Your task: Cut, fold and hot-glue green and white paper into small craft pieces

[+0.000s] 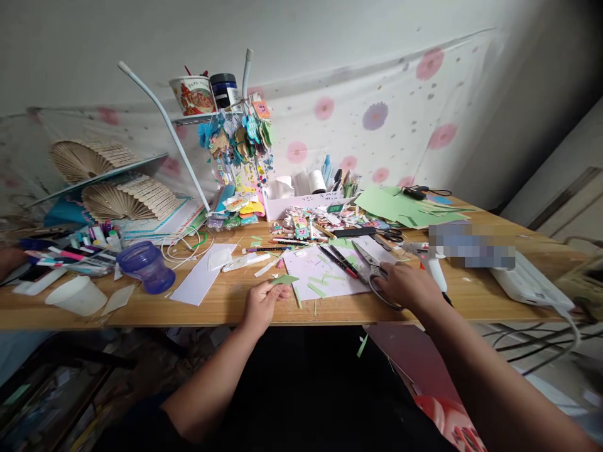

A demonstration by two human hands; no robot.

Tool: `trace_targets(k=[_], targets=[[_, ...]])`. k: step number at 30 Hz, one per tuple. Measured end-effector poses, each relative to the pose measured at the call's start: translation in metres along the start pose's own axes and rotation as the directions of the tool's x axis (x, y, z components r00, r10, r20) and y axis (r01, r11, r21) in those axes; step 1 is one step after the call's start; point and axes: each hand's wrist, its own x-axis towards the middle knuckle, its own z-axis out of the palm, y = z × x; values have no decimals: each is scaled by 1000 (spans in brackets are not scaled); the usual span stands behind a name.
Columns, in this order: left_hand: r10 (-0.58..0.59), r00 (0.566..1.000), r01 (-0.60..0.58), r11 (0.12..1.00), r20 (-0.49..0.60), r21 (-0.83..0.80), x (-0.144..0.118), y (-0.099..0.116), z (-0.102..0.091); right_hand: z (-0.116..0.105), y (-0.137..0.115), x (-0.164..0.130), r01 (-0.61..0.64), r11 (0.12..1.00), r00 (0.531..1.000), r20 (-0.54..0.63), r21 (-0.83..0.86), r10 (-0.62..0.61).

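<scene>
the left hand (260, 306) pinches a small green paper cutout (284, 280) at its fingertips, just above the wooden table's (198, 311) front edge. to its right, the right hand (406, 285) is closed over the handles of silver metal scissors (370, 267), whose blades lie on a white paper sheet (325, 276) strewn with green scraps.

No legible text, label or number anywhere.
</scene>
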Motion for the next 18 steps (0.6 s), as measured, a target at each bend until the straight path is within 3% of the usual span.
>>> trace_targets(k=[3, 6, 7, 8, 9, 10, 12, 15, 18], targets=[[244, 970, -243, 952, 21, 187, 2, 6, 2, -7, -4, -9, 17, 1000, 992, -128, -1, -17], [402, 913, -405, 869, 73, 283, 7, 13, 6, -14, -28, -26, 92, 962, 936, -353, 257, 4], [429, 900, -433, 849, 82, 304, 9, 15, 8, -15, -40, -31, 152, 892, 939, -345, 425, 5], [447, 891, -449, 833, 86, 323, 11, 16, 10, -15, -54, -36, 230, 759, 961, -264, 609, -79], [456, 885, -457, 822, 88, 340, 13, 16, 13, -14, -68, -39, 241, 572, 969, -166, 784, -180], [461, 883, -461, 814, 91, 353, 15, 16, 15, -12, -82, -40, 193, 406, 963, -94, 893, -251], [465, 879, -468, 803, 104, 369, 18, 14, 20, -4, -103, -38, 95, 195, 957, -36, 976, -287], [465, 878, -471, 804, 109, 363, 21, 8, 24, 9, -120, -26, 39, 32, 977, -31, 999, -212], [376, 925, -378, 886, 62, 269, 25, 3, 25, 19, -123, -17, 77, -35, 983, -82, 996, -164]])
